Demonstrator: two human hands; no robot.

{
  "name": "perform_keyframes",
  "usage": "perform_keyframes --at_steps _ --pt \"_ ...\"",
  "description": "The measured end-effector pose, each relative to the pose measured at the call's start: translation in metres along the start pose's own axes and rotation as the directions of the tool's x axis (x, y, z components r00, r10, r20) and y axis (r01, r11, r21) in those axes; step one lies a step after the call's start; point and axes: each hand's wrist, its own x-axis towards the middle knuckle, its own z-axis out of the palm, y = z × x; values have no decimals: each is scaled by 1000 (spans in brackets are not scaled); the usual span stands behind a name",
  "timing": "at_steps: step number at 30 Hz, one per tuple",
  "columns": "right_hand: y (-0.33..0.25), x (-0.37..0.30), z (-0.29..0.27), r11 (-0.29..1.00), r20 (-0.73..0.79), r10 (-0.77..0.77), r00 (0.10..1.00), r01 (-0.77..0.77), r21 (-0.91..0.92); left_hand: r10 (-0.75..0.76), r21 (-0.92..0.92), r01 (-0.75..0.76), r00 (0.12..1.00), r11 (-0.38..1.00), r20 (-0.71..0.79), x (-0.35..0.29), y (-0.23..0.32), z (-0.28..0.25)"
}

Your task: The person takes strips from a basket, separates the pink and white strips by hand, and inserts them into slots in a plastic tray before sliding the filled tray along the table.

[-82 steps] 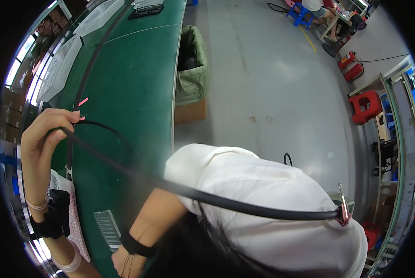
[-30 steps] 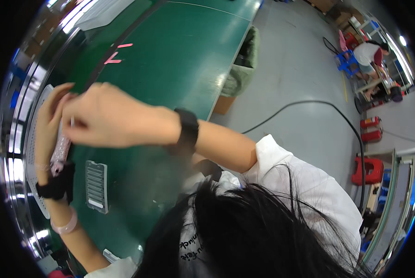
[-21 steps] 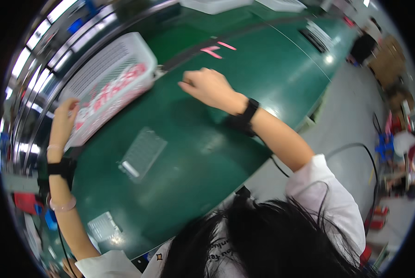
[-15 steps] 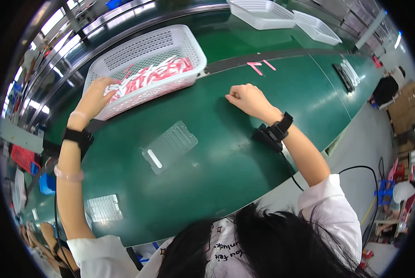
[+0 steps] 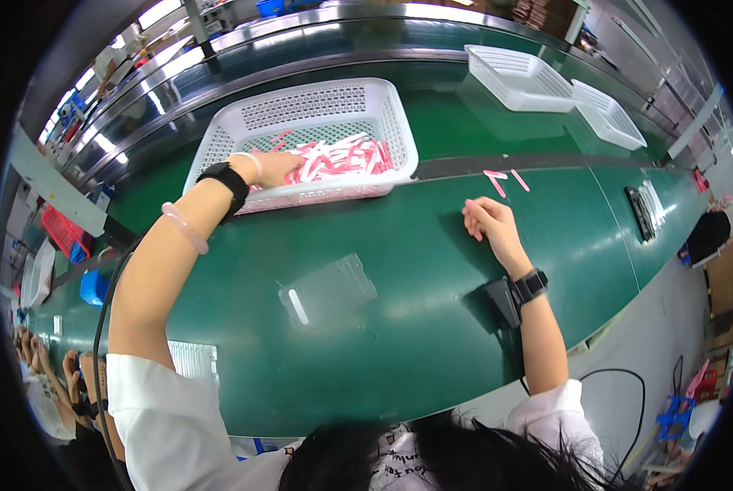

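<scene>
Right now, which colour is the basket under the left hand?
White basket, clearest in the head view.

The left arm runs from the shoulder at about 7 o'clock up toward 11 o'clock, almost straight. A pale bangle sits on the forearm, a black band on the wrist. The left hand (image 5: 275,168) points toward 3 o'clock, palm down, fingers loosely bent. The right arm rises from 5 o'clock toward 12 o'clock, a black watch on its wrist. The right hand (image 5: 489,222) is curled into a loose fist, resting knuckles up.
</scene>
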Motion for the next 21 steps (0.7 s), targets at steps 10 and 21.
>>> perform_keyframes --at_steps 10,21 --pt "4 -1 -8 996 -2 6 1000 -5 93 -25 53 20 995 998 98 12 28 -27" --pt "8 -2 -7 998 4 -19 1000 19 67 147 37 -143 951 989 -271 19 23 0"
